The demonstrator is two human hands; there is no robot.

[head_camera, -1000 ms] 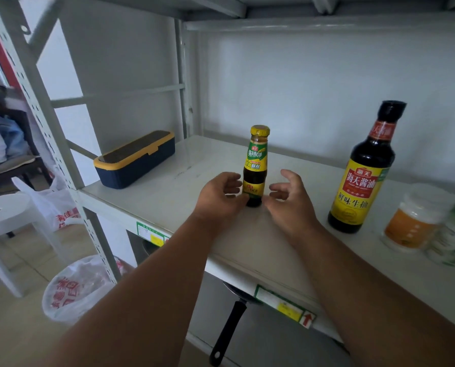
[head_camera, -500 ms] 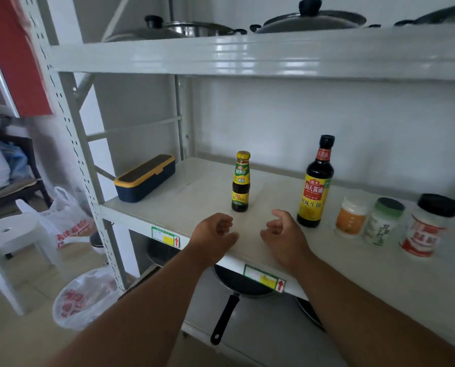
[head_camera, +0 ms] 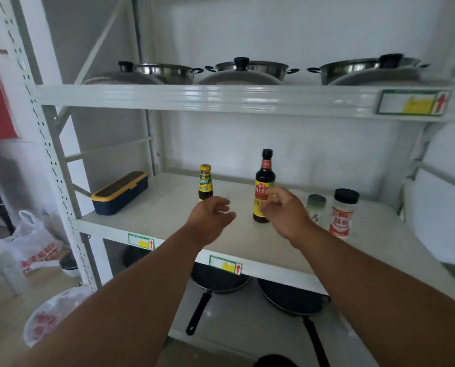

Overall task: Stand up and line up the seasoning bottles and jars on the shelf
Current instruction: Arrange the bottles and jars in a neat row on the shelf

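On the middle shelf a small yellow-capped sauce bottle stands upright. To its right stands a tall dark soy sauce bottle with a yellow label. Further right are a green-lidded jar and a black-lidded jar with a red label, both upright. My left hand hovers in front of the small bottle, fingers loosely apart, holding nothing. My right hand is raised in front of the soy sauce bottle, empty, and hides what stands just behind it.
A navy box with a yellow rim lies at the shelf's left end. Lidded steel pots fill the upper shelf, black frying pans the lower one. Plastic bags sit on the floor at left.
Both hands let go of the small bottle and drew back from it. The view has pulled away and tilted up, bringing the upper shelf and the jars at right into sight.
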